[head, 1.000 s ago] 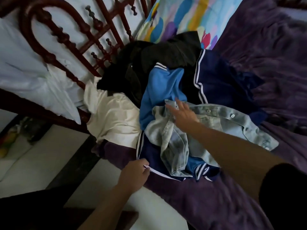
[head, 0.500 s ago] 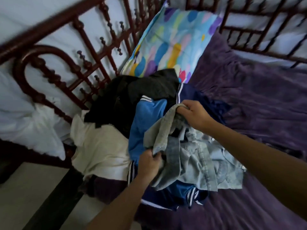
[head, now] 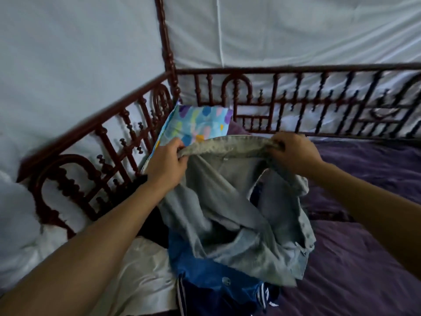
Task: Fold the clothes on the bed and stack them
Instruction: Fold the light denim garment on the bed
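Hands left [head: 167,161], right [head: 293,151]: fingers clenched on denim garment [head: 237,215], hiding much of the pile [head: 205,279].

- bed [head: 355,258] — purple cover, dark red rails
- bright spotty pillow [head: 196,126] in the far corner
- blue top [head: 205,270], white cloth [head: 145,270] and black cloth [head: 152,226] in a pile
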`<action>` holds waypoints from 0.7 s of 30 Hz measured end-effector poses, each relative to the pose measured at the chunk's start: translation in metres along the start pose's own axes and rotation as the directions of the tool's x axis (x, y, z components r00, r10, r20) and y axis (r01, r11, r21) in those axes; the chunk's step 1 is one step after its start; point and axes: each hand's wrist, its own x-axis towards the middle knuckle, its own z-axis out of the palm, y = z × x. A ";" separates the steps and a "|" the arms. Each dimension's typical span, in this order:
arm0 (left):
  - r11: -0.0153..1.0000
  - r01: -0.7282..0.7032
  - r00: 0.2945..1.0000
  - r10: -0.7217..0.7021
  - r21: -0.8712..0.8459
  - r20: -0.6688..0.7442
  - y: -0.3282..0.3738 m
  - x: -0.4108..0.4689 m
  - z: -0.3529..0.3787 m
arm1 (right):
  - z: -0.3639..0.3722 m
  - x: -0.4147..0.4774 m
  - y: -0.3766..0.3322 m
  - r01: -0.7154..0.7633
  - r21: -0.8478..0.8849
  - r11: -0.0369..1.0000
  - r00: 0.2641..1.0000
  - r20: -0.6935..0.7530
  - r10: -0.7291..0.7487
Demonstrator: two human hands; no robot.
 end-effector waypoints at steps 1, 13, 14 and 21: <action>0.999 -0.037 0.999 0.037 0.024 -0.012 0.007 0.002 -0.008 | -0.011 -0.005 -0.006 0.004 -0.017 1.000 0.998 -0.058 -0.005; 1.000 -0.015 0.999 0.015 -0.001 0.038 0.027 0.012 -0.031 | -0.111 -0.038 -0.031 -0.141 0.220 0.965 0.933 -0.297 0.205; 0.999 -0.014 1.000 0.014 -0.044 0.008 0.035 0.017 -0.033 | -0.113 -0.045 -0.032 -0.140 0.306 0.941 0.936 -0.268 0.227; 0.976 -0.182 0.981 0.189 0.120 -0.049 0.101 0.043 -0.061 | -0.135 -0.093 -0.041 -0.075 -0.157 0.985 0.997 -0.025 0.072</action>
